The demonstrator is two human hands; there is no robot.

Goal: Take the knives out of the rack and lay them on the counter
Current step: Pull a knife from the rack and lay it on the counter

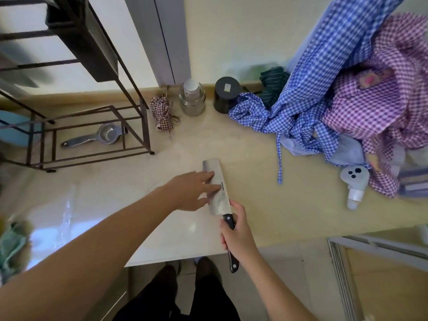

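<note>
A cleaver (217, 188) with a wide steel blade and a black riveted handle lies flat on the beige counter (266, 193), blade pointing away from me. My right hand (236, 232) is closed around its handle near the counter's front edge. My left hand (192, 191) rests with fingers spread flat on the blade's left side. The dark metal rack (92, 117) stands at the back left, with a black holder box (90, 45) mounted high on it. No other knife shows clearly in the rack.
A metal squeezer (97, 136) lies under the rack. A glass jar (192, 98), a dark canister (225, 95) and a small checked pouch (162, 114) stand along the back. Checked cloths (335, 100) and a white spray bottle (354, 184) crowd the right side.
</note>
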